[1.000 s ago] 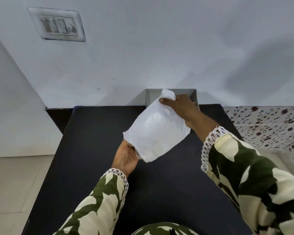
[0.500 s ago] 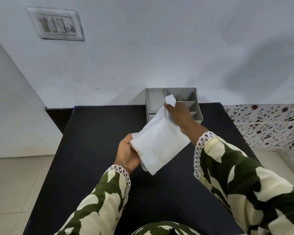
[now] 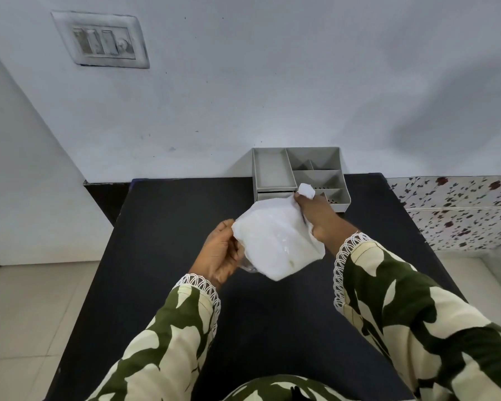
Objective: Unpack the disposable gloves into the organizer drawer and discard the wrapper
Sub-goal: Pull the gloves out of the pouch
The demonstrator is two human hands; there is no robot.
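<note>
Above the table [image 3: 162, 256], both hands' fingers [image 3: 301, 202] pinch the white wrapper [image 3: 275, 241].

I see the organizer [image 3: 301, 175] at the table's [image 3: 162, 256] far edge against the wall [image 3: 272, 96], behind the packet [image 3: 275, 241] between both hands.

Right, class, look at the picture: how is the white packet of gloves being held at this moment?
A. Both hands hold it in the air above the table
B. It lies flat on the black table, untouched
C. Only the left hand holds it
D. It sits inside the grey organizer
A: the left hand grips the white packet at its lower left edge and the right hand pinches its top corner, above the black table.
</note>
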